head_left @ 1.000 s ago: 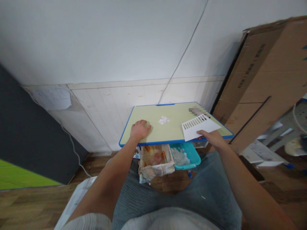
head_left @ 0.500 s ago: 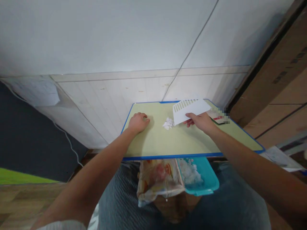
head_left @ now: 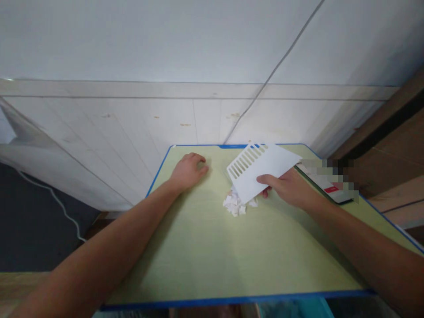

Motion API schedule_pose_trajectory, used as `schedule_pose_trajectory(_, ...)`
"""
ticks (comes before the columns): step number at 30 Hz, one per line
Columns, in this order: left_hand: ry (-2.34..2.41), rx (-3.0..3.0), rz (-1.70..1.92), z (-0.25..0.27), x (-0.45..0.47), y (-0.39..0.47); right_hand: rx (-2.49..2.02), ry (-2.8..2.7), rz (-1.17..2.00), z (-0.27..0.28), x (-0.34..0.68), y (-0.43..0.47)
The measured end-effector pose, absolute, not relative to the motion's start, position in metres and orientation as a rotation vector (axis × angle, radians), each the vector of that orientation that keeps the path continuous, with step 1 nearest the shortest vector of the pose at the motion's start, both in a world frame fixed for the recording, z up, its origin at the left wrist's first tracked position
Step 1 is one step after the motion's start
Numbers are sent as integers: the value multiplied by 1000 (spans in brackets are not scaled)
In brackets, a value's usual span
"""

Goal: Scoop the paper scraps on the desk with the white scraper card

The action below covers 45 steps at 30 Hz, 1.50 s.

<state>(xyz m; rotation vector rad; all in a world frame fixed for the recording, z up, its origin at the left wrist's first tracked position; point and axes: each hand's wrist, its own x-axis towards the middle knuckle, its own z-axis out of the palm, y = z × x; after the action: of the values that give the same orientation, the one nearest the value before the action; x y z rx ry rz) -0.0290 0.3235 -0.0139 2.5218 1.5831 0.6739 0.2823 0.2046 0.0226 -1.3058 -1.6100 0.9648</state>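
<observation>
A flat white card with a row of slots (head_left: 261,170) is gripped in my right hand (head_left: 285,185), thumb on top and fingers beneath. It is held tilted above the table. Small torn paper scraps (head_left: 235,204) lie in a little heap under and beside the card's lower edge, partly covered by it. On the far left part of the table rests my left hand (head_left: 190,173), fingers loosely bent, thumb apart, with nothing in it.
The pale yellow table (head_left: 198,256) has a blue edge and stands against a white wall (head_left: 132,119). At its right lies a flat dark-edged object with a red label (head_left: 331,189), partly blurred out. A turquoise container (head_left: 311,308) shows below the front edge.
My view has shifted, so the table looks larger and the containers on my lap are mostly cut off. The card in my right hand has tilted more. My left hand stays in place.
</observation>
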Motion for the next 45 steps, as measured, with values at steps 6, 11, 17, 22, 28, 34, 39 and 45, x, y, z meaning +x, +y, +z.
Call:
schedule_pose_trajectory(6, 1536, 2415, 720, -16, -34, 324, -1356, -1649, 945, 25, 278, 191)
schedule_pose_trajectory(11, 1504, 2469, 693, -13, -34, 323, -1310, -1457, 818, 31, 282, 189)
schedule_pose_trajectory(17, 1526, 2523, 682, -15, -32, 323, -1306, -1539, 959, 30, 277, 184)
schedule_pose_trajectory(22, 1550, 2607, 614, -15, -26, 316, -1363, -1522, 708, 37, 288, 186)
schedule_pose_trajectory(28, 1648, 2730, 331, 5, -15, 317, -1385, -1792, 629, 50, 293, 177)
schedule_pose_trajectory(34, 1679, 2736, 427, 1, -10, 330, -1402, -1739, 626, 25, 314, 171)
schedule_pose_trajectory(39, 1640, 2724, 523, -9, -15, 334, -1406, -1691, 636, 15, 329, 169)
schedule_pose_trajectory(45, 1598, 2667, 578, -10, -22, 338, -1444, -1696, 614, 12, 328, 170)
